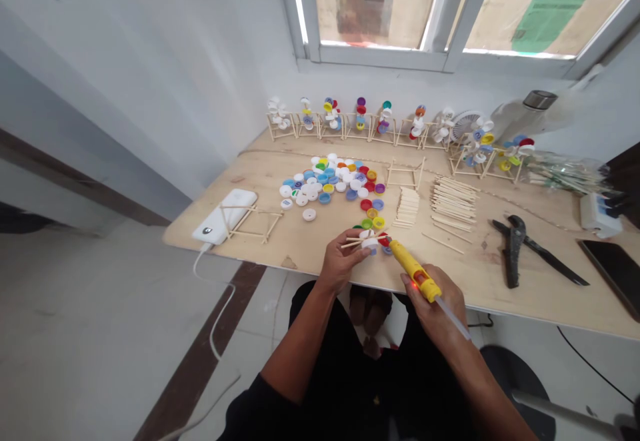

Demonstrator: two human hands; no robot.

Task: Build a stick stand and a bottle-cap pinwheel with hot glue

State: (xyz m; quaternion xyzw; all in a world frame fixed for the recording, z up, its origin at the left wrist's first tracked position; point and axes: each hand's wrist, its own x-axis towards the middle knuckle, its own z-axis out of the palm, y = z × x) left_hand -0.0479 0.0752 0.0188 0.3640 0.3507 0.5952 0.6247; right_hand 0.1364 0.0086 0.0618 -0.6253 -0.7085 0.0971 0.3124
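Note:
My left hand (342, 258) is closed around thin wooden sticks (354, 241) with a white bottle cap (369, 242) among them, just above the table's front edge. In my right hand (440, 294) is a yellow glue gun (414, 269) with a clear glue stick (453, 318) in its back end and a small red light glowing. Its nozzle points up and left, close to the sticks and a red cap (383, 238); whether it touches them I cannot tell. How the caps and sticks join is partly hidden by my fingers.
Loose coloured bottle caps (325, 179) lie mid-table. Wooden sticks (453, 200), pliers (515, 249) and a phone (611, 274) lie to the right. Stick frames with cap wheels (361, 118) line the wall. At left, a bare stick frame (250, 229) leans by a white power bank (225, 216).

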